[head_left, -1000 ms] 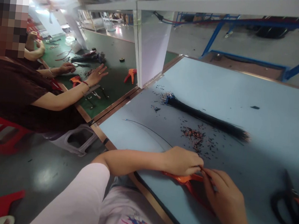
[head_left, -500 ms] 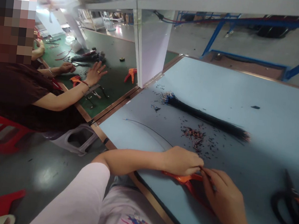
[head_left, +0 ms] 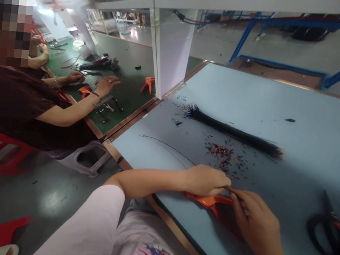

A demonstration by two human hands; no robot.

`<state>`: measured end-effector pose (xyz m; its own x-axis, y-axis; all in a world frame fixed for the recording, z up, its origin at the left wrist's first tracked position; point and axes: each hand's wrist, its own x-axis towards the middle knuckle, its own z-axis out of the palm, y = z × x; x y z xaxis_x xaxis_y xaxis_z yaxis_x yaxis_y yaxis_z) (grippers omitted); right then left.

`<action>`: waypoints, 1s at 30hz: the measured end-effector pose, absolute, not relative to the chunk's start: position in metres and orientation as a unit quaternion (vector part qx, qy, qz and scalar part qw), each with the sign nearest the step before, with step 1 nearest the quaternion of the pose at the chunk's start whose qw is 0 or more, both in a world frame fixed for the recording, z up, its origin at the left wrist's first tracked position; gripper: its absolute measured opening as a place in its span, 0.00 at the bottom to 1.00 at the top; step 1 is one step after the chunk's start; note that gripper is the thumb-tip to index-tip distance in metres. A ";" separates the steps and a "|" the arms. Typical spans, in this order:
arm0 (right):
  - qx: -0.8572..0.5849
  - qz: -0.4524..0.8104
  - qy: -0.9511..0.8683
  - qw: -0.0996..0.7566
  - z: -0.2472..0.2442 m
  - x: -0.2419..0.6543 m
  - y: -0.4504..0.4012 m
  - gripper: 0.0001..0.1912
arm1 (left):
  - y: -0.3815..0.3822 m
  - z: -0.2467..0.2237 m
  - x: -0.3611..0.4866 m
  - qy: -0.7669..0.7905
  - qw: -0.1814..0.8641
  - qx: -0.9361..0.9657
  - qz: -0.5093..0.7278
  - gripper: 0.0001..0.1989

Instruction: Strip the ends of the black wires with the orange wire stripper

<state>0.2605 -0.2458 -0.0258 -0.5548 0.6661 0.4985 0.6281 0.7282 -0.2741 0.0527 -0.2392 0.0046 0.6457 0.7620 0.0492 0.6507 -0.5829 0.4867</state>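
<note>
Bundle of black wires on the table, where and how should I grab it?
I'd grip the middle of the bundle of black wires, coming from above. It lies lengthwise on the table, its midsection gathered together, while the left end fans out. Scraps litter its near side, so from above looks cleaner.

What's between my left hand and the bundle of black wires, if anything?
A scatter of copper-coloured and black clippings lies on the table between your left hand and the bundle of black wires. Nothing taller is visible in that gap.
</note>
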 end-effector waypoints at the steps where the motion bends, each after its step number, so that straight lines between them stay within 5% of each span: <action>1: -0.385 0.058 -0.877 0.281 -0.024 0.261 -0.246 0.13 | -0.237 0.006 0.050 0.405 0.215 0.879 0.130 0.12; 4: -0.390 0.129 -0.889 0.205 -0.018 0.262 -0.250 0.29 | -0.229 0.009 0.041 0.429 0.215 0.857 0.185 0.12; 8: -0.375 0.152 -0.908 0.106 -0.007 0.259 -0.259 0.35 | -0.219 0.009 0.033 0.462 0.305 0.762 0.335 0.09; 11: -0.411 0.171 -0.893 0.062 0.001 0.256 -0.264 0.34 | -0.212 0.006 0.031 0.487 0.394 0.671 0.397 0.15; 13: -0.428 0.181 -0.884 0.053 0.007 0.256 -0.265 0.33 | -0.206 0.002 0.029 0.500 0.423 0.627 0.422 0.10; 19: -0.438 0.181 -0.880 0.028 0.015 0.255 -0.257 0.23 | -0.190 -0.006 0.018 0.574 0.378 0.580 0.438 0.06; 23: -0.469 0.258 -0.841 0.082 0.016 0.264 -0.248 0.21 | -0.188 -0.002 0.012 0.589 0.330 0.574 0.464 0.06; 30: -0.379 0.665 -0.541 0.349 0.006 0.272 -0.237 0.24 | -0.196 0.000 0.022 0.583 0.348 0.569 0.464 0.06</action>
<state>0.2718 -0.2373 0.0056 -0.4702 0.8736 -0.1258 -0.0537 -0.1705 -0.9839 0.0225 -0.1955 -0.0002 -0.1105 0.9863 0.1227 0.3402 -0.0785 0.9371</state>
